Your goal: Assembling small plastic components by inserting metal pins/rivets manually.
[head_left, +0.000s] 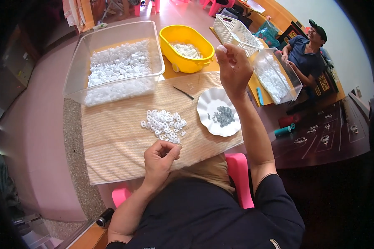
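Observation:
My right hand (236, 70) is raised beyond the plate, its thumb and forefinger pinched on a small white plastic piece (222, 48). Low over the cloth, my left hand (160, 159) is closed with thumb against forefinger; what it may hold is hidden. Just past its fingers lies a loose pile of small white plastic pieces with holes (164, 123). A white scalloped plate (207, 120) carries a heap of small grey pieces (224, 116), partly beside my right forearm. Dark tweezers or a similar thin tool (183, 93) rest on the striped cloth (112, 137).
A large clear bin (112, 89) of white pieces stands far left, beside a yellow tub (165, 39) holding more. At right are a white perforated basket (250, 40), another clear bin (293, 89) and a blue strip-like tool (259, 96). Another person (305, 54) sits there.

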A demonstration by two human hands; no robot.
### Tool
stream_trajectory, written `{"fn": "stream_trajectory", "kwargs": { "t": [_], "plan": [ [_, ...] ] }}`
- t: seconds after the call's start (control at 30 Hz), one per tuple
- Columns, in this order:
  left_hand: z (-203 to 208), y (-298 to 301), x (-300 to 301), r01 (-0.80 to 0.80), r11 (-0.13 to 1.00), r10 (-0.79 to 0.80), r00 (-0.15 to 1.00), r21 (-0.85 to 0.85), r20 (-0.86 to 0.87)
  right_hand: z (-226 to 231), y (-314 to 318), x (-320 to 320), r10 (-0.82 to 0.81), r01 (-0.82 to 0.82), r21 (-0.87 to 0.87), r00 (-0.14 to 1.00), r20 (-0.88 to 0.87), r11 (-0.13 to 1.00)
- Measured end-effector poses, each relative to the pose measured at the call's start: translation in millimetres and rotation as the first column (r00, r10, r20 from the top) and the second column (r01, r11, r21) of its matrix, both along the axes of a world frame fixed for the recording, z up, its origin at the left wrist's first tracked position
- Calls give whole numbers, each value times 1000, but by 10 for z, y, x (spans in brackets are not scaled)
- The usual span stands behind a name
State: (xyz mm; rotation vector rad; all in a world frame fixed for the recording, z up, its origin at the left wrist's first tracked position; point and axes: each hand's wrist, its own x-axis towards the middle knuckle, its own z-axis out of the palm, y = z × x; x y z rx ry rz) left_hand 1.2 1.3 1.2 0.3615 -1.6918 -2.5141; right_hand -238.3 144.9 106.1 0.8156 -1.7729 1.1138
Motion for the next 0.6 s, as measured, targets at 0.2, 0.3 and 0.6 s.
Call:
{"fn": "stream_trajectory", "kwargs": {
  "t": [0.2,0.3,0.6],
  "plan": [
    [24,-2,-2,1,1000,-1,1000,-23,9,61,-206,-568,-119,114,74,991,65,991],
    [40,-4,-6,-2,999,2,1000,-33,12,-62,-139,-855,-200,141,288,962,188,947],
    [12,-29,20,-13,1000,13,1000,-14,-12,-227,181,-403,-134,-76,437,893,430,896]
  ]
}}
